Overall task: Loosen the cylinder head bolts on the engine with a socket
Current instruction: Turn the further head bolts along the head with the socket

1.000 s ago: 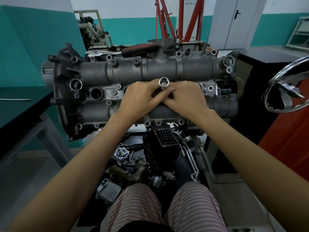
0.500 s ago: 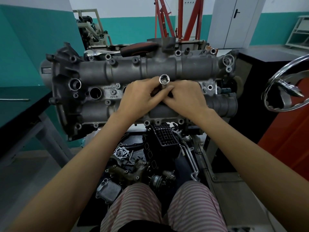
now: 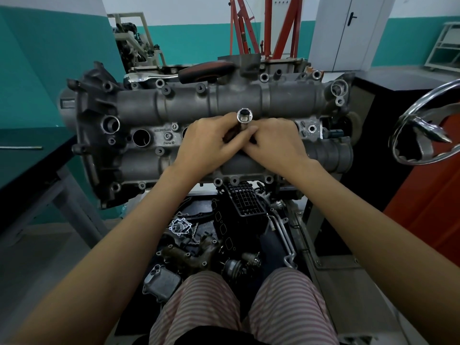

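A grey engine cylinder head (image 3: pixel 174 105) stands on a stand in front of me, with several bolt holes along its edges. At its middle a chrome socket (image 3: pixel 245 115) stands upright, its open square end facing me. My left hand (image 3: pixel 211 145) and my right hand (image 3: pixel 276 143) meet around the socket's shaft, and the fingers of both curl round it. The lower end of the socket and the bolt under it are hidden by my fingers. A ratchet (image 3: pixel 179 74) with a red-and-black handle lies on the far top edge of the head.
Loose engine parts, among them a black intake manifold (image 3: pixel 242 205), lie on the floor tray below the head. A dark workbench (image 3: pixel 27 160) stands at the left. A chrome handwheel (image 3: pixel 428 125) sticks out at the right. A red hoist frame (image 3: pixel 263 26) stands behind the engine.
Both hands stay on the socket. Their fingers have shifted only slightly around it, and the socket stays upright in the same place.
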